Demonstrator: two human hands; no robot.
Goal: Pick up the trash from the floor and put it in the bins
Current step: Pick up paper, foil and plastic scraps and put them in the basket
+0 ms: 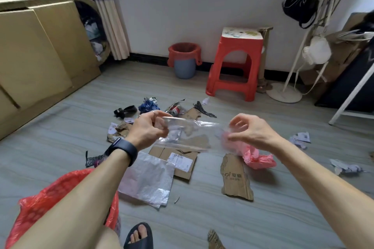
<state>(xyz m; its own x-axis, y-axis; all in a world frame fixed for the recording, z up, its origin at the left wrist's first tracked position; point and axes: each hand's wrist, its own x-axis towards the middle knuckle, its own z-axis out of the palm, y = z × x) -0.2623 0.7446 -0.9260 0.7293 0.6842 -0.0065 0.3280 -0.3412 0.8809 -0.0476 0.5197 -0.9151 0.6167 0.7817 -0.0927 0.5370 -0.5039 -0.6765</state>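
Near bin: a red bag liner (50, 198) gapes just under the left forearm, beside a sandalled foot (139, 235). I judge it the closest place to drop things.
Left hand (146, 130): its grip pinches the left end of the clear plastic film (190, 134), fingers curled round it.
Right hand (250, 130): its grip is curled at the film's right end and seems to pinch it, though the see-through sheet blurs the contact.
Task's thing: the film hangs stretched between both hands, off the floor (283, 218) and above the litter.
Floor below: a foil sheet (145, 180), flat labelled cardboard (178, 159), a torn cardboard piece (236, 178) and a pink plastic bag (258, 157), with smaller scraps beyond.
Far bin: a blue bin with a red liner (184, 60) stands against the wall, near a red stool (235, 60).
Risk: the film looks light and slippery. It could slide out of a loose pinch, or drift past the liner's mouth if let go flat, so crumpling it first would help. Foil or cardboard underfoot might skid.
Edges: the near liner's floppy rim may fold shut.
Open room: bare floor lies before the far bin. The litter pile sits between it and the person, and a stand base (283, 93) crowds the right.
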